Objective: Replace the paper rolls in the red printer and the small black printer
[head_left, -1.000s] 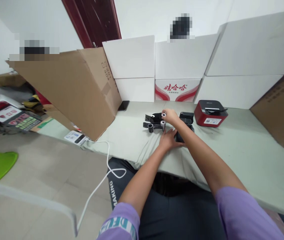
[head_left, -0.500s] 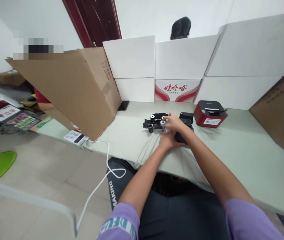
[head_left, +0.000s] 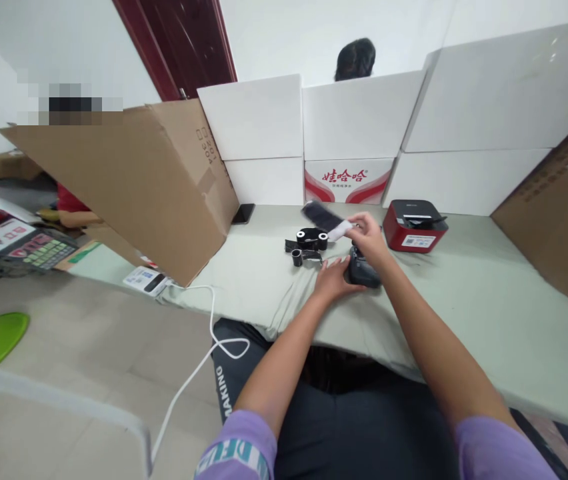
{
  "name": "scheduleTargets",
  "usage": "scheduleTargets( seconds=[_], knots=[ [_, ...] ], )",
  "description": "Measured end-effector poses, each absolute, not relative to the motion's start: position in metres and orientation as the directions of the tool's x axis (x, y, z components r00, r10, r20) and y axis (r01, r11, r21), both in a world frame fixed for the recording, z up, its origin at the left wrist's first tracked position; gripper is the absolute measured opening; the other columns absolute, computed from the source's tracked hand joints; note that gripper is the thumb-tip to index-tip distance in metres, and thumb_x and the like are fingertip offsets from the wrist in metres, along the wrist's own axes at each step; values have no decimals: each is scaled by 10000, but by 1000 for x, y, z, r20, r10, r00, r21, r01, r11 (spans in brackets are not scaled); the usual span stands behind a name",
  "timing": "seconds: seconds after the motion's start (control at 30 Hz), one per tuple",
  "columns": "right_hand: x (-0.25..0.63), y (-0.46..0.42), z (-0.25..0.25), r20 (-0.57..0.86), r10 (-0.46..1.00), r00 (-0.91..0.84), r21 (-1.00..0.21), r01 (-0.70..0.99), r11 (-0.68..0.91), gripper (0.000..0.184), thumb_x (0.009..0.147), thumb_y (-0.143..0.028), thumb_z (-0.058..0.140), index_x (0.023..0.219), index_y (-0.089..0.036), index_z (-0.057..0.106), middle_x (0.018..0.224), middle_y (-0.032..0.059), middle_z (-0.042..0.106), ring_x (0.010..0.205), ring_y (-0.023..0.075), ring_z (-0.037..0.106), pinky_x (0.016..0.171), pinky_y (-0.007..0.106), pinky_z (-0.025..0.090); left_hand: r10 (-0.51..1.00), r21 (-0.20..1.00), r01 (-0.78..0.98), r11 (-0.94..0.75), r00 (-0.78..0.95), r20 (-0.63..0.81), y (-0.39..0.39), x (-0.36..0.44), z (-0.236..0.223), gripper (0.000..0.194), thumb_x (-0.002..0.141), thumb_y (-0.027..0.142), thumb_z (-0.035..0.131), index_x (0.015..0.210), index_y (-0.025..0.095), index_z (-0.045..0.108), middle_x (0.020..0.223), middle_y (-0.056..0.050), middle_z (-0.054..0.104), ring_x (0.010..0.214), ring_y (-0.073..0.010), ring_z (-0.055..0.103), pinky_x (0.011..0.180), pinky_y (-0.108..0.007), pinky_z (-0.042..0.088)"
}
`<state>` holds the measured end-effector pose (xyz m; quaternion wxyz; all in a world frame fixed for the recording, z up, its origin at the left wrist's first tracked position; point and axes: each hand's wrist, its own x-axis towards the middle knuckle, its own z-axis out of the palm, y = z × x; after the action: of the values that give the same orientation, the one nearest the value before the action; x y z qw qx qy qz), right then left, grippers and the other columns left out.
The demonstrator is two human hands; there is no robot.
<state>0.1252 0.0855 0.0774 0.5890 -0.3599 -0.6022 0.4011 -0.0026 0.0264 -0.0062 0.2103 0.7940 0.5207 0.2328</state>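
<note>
My right hand [head_left: 368,239] is raised over the tabletop, its fingers pinching the white end of a blurred black-and-white strip [head_left: 325,219]. The strip's dark part points away to the left. Below it, my left hand [head_left: 333,279] rests on the table with its thumb and fingers around the left side of a small black device [head_left: 364,270]. My right hand and forearm hide part of that device. Just left of the hands lie several black ribbon rolls [head_left: 310,237], some with white cores, and a small dark roll [head_left: 297,257] standing on end.
A red-and-black box-shaped device [head_left: 415,225] stands to the right. White boxes [head_left: 351,120] line the back, with brown cardboard [head_left: 134,180] at left. A black phone [head_left: 243,213] and a white device [head_left: 147,279] with a cable lie on the table. Other people are beyond.
My right hand has moved slightly right and up from the rolls, and the black-and-white strip now extends from its fingers. My left hand has stayed at the black device.
</note>
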Motion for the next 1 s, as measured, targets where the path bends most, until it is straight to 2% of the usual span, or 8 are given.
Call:
scheduleTargets(
  seconds=[0.1, 0.2, 0.27, 0.37, 0.47, 0.53, 0.7, 1.0],
  knots=[
    [164, 74, 100, 290, 957, -28, -887, -384, 257, 298, 745, -431, 727, 948, -279, 571, 954, 3, 713, 803, 191, 674, 740, 373, 617, 918, 581, 713, -392, 346, 195, 24, -3, -6, 1020, 751, 685, 777, 1584, 227, 404, 1583, -133, 525, 1520, -316, 422, 1322, -518, 173],
    [196, 68, 111, 222, 972, -81, -900, -402, 172, 319, 786, -534, 693, 954, -277, 608, 974, 37, 743, 778, 210, 682, 697, 388, 621, 917, 577, 716, -394, 347, 195, 22, -4, -4, 1041, 742, 676, 789, 1594, 231, 392, 1586, -131, 521, 1522, -314, 417, 1319, -517, 176],
    [207, 69, 107, 170, 980, -99, -958, -250, 141, 361, 742, -502, 760, 990, -278, 623, 932, 32, 746, 781, 219, 696, 714, 389, 615, 921, 575, 723, -383, 342, 184, 22, -4, -3, 1033, 739, 675, 791, 1592, 243, 400, 1591, -122, 517, 1521, -315, 417, 1320, -510, 178],
    [207, 76, 90, 155, 977, -148, -970, 166, 179, 424, 686, -351, 821, 1048, -261, 619, 934, 35, 751, 887, 244, 726, 825, 405, 602, 926, 571, 732, -371, 340, 166, 21, -4, -1, 960, 740, 654, 802, 1550, 259, 470, 1559, -106, 557, 1511, -311, 435, 1326, -494, 169],
    [199, 87, 72, 225, 945, -237, -752, 575, 323, 295, 759, -233, 733, 1035, -230, 630, 1068, 88, 763, 1071, 284, 711, 991, 464, 544, 921, 570, 728, -382, 350, 172, 21, -4, -1, 957, 757, 644, 790, 1560, 247, 452, 1558, -103, 560, 1515, -300, 433, 1328, -485, 163],
    [194, 93, 64, 219, 934, -283, -580, 732, 358, 244, 806, -170, 660, 1044, -222, 644, 1127, 100, 763, 1124, 294, 695, 1049, 485, 501, 921, 568, 729, -382, 348, 174, 21, -4, -1, 999, 765, 662, 770, 1588, 232, 401, 1583, -113, 530, 1523, -292, 423, 1325, -484, 168],
    [194, 102, 56, 208, 913, -351, -403, 820, 407, 269, 855, -146, 575, 1096, -195, 686, 1202, 133, 730, 1127, 294, 677, 1020, 441, 506, 923, 557, 739, -379, 345, 170, 22, -4, -3, 1039, 755, 695, 763, 1600, 226, 379, 1599, -126, 507, 1519, -301, 425, 1320, -490, 180],
    [195, 103, 55, 187, 910, -371, -315, 854, 413, 350, 869, -129, 541, 1176, -178, 704, 1253, 144, 702, 1152, 301, 648, 998, 421, 485, 918, 574, 719, -390, 348, 189, 22, -4, -5, 1013, 760, 650, 774, 1590, 206, 402, 1578, -124, 534, 1526, -290, 420, 1332, -465, 146]
  ],
)
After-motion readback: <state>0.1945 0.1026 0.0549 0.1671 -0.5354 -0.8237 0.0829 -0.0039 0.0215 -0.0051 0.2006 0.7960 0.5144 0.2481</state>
